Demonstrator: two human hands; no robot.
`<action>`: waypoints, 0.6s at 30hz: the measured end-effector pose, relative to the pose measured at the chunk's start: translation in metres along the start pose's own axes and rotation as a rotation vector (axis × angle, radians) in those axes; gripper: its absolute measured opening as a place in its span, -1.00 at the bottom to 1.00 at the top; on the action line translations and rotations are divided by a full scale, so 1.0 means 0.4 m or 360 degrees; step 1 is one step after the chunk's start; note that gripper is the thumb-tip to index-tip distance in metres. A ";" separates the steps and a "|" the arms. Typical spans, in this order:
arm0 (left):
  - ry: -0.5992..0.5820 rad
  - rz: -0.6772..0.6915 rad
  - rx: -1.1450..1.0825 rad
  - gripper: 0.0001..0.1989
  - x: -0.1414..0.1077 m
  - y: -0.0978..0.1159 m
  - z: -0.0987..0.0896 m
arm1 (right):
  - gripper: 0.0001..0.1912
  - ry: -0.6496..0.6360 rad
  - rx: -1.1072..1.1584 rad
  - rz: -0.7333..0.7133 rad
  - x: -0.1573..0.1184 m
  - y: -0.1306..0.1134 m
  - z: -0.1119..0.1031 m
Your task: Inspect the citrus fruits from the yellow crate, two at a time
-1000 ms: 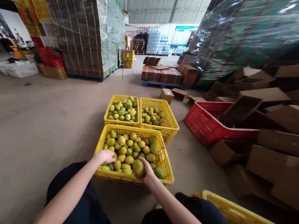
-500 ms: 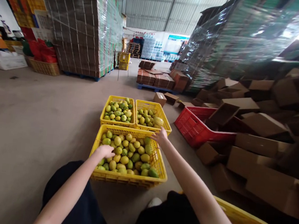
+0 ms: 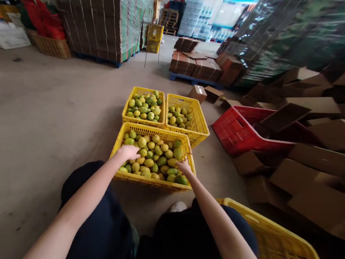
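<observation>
A yellow plastic crate (image 3: 151,181) full of green and yellow lemons (image 3: 149,163) stands on the floor in front of me. My left hand (image 3: 129,152) is over the left side of this crate, fingers stretched forward beside the fruit. My right hand (image 3: 184,167) is inside its right side, fingers apart, close to a yellow lemon (image 3: 172,162); whether it touches cannot be told. Behind stand two more yellow crates: the left one (image 3: 143,122) is heaped with lemons, the right one (image 3: 201,122) is partly filled.
Another yellow crate (image 3: 283,240) stands by my right leg. On the right, a red crate (image 3: 235,131) borders a pile of cardboard boxes (image 3: 320,195). Ahead are flattened cartons (image 3: 196,65) on a blue pallet and a wrapped stack (image 3: 91,17).
My right hand has moved back from the rear right crate, where a blurred lemon was below it, into the front crate. My left hand stays over the front crate's left side. The view tilted down.
</observation>
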State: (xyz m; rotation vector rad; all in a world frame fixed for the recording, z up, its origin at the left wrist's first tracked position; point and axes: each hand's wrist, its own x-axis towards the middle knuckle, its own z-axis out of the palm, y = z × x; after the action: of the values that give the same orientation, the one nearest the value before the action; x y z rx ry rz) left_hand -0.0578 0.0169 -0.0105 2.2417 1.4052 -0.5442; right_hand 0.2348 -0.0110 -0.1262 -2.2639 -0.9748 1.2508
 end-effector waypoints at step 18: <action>-0.0005 -0.0032 0.0070 -0.57 0.016 -0.031 -0.035 | -0.78 -0.0366 -0.1238 -0.0150 0.055 0.038 0.045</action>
State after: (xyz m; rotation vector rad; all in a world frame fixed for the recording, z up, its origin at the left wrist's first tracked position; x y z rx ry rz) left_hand -0.0650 0.0342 -0.0045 2.2622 1.4286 -0.5905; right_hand 0.2336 -0.0057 -0.1578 -2.5906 -1.8949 1.2475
